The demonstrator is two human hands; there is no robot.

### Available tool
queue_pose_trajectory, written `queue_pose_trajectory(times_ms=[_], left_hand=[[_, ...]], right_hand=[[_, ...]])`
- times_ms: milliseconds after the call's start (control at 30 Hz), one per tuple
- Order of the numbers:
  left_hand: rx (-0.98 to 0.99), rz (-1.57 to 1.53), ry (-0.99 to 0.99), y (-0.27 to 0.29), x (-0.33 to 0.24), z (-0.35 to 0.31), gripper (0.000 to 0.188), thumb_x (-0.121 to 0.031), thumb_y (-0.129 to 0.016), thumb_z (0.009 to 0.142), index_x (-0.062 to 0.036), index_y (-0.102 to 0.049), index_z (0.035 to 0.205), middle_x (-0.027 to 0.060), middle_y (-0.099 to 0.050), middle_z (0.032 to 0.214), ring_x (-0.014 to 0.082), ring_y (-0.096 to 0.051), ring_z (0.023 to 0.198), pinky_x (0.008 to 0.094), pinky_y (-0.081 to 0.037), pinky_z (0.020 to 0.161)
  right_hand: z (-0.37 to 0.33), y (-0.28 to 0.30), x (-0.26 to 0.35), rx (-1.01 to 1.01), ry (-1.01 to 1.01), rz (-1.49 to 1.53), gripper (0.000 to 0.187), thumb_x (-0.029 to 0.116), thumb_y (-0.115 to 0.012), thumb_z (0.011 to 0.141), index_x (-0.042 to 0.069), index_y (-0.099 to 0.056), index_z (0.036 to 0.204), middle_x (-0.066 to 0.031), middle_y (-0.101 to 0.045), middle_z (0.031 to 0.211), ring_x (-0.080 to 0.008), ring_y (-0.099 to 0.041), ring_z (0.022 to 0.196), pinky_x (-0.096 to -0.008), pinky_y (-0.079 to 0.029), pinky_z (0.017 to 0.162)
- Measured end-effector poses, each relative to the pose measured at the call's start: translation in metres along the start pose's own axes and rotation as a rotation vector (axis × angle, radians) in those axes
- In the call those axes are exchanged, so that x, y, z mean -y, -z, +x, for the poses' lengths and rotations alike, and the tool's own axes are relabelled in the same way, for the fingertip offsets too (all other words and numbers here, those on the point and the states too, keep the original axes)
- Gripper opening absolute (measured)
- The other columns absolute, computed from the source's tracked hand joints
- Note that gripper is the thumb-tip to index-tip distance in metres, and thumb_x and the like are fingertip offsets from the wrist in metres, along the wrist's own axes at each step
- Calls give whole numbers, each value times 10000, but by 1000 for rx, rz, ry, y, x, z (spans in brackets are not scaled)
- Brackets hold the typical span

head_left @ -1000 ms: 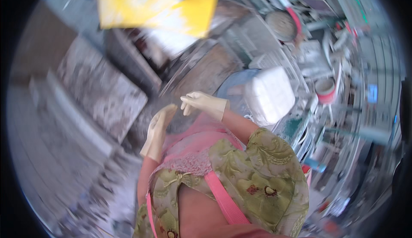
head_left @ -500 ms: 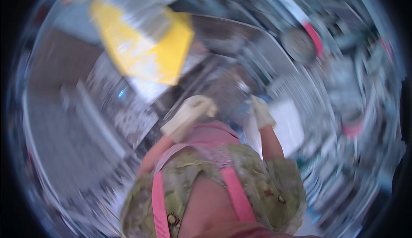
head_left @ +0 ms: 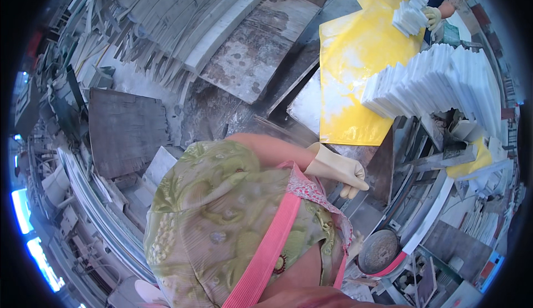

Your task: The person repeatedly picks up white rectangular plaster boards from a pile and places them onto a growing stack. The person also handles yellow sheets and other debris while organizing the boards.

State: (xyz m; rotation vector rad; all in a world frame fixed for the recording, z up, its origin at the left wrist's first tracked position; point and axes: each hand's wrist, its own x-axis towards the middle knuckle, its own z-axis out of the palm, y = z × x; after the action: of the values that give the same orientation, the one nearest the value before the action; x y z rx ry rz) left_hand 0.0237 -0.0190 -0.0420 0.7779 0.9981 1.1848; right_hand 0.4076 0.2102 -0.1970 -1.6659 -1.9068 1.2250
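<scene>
My left hand (head_left: pixel 346 176), in a cream rubber glove, is held out in front of my body. Its fingers are curled in and I see nothing in them. It is nearest to the lower edge of a yellow sheet (head_left: pixel 355 100) dusted with white, though apart from it. Of my right hand only a pale, blurred bit of glove (head_left: pixel 356 243) shows beyond my apron; its fingers cannot be made out. A round grey pan-like dish (head_left: pixel 379 251) lies close to that glove.
Thin white stone slabs (head_left: pixel 438 83) stand in a long row on the right. Behind them another person's gloved hands (head_left: pixel 431 16) are at a small slab stack (head_left: pixel 410 16). Long grey strips (head_left: pixel 166 19) are piled far left, beside a stained board (head_left: pixel 261 44). A dark panel (head_left: pixel 127 133) stands left.
My view has swung round, so the yellow sheet now appears at upper right. My right hand, plainly seen before, is mostly hidden. The slab row and the other person have come into view.
</scene>
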Motion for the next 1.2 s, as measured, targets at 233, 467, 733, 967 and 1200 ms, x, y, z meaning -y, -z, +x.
queue_pose_trajectory(times_ms=[233, 467, 733, 967, 1200], left_hand=[[-103, -19, -35, -19, 2, 58, 341, -371, -573, 1037, -49, -682, 1017, 43, -724, 894, 84, -653, 852, 247, -483, 743], [-124, 26, -41, -79, 0, 174, 345, -350, -573, 1029, -26, -678, 1087, 84, -737, 956, 132, -679, 973, 276, -501, 885], [-180, 190, -123, -121, -1, 212, 413, -379, -570, 1024, -19, -673, 1196, 74, -736, 1055, 127, -670, 1022, 287, -514, 911], [-223, -13, 106, -129, -8, 237, 354, -326, -554, 1053, -23, -653, 1207, 62, -716, 1051, 112, -657, 979, 272, -516, 875], [-291, -13, 117, -114, -9, 246, 338, -279, -543, 1059, 15, -640, 1194, 91, -716, 1030, 149, -672, 1025, 295, -492, 975]], right_hand=[[123, 154, 0, -335, 395, -385, 482, 298, -566, 1034, -17, -547, 1398, -257, -548, 1415, -368, -529, 1298, -425, -386, 1129], [203, 231, 2, -249, 596, -1112, 817, 524, -504, 987, -16, -303, 1567, -248, -315, 1605, -405, -289, 1482, -469, -214, 1228], [229, 208, 18, -237, 999, -801, 708, 303, -656, 936, -22, -400, 1510, -239, -447, 1524, -410, -404, 1419, -477, -289, 1208], [222, 211, 35, -211, 596, -948, 633, 300, -620, 948, 61, -428, 1502, -154, -472, 1529, -328, -459, 1400, -471, -388, 1135], [239, 195, 77, -204, 652, -1070, 713, 191, -625, 900, 128, -349, 1555, -98, -395, 1594, -265, -357, 1484, -589, -351, 1144]])
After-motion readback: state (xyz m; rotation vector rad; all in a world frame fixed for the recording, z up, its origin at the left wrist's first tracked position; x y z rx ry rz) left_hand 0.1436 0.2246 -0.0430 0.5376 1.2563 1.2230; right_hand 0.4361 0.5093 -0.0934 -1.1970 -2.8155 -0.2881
